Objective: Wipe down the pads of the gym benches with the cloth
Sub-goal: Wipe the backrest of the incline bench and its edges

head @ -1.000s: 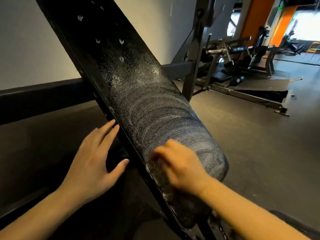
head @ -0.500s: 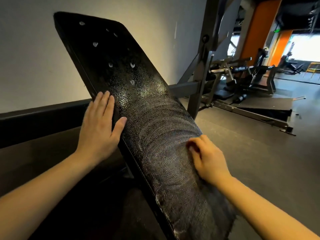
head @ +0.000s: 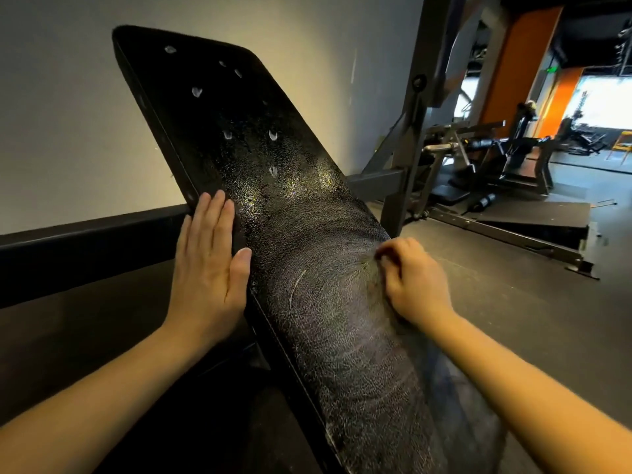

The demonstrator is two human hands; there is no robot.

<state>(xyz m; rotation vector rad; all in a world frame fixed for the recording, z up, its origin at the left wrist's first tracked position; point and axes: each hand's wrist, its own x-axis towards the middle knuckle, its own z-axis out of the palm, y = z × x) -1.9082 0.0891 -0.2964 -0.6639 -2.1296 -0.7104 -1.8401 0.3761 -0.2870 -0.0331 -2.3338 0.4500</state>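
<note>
Left hand (head: 208,268) lies flat, released, on the bench pad (head: 260,138) at mid-frame; right hand (head: 413,282) is clenched, apparently round a hidden cloth.

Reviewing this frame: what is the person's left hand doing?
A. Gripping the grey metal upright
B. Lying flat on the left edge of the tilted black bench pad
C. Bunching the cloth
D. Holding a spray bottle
B: the left hand lies flat, fingers straight, against the left edge of the tilted black bench pad. It is the right hand that curls into the dark grey textured cloth draped over the pad's lower part.
</note>
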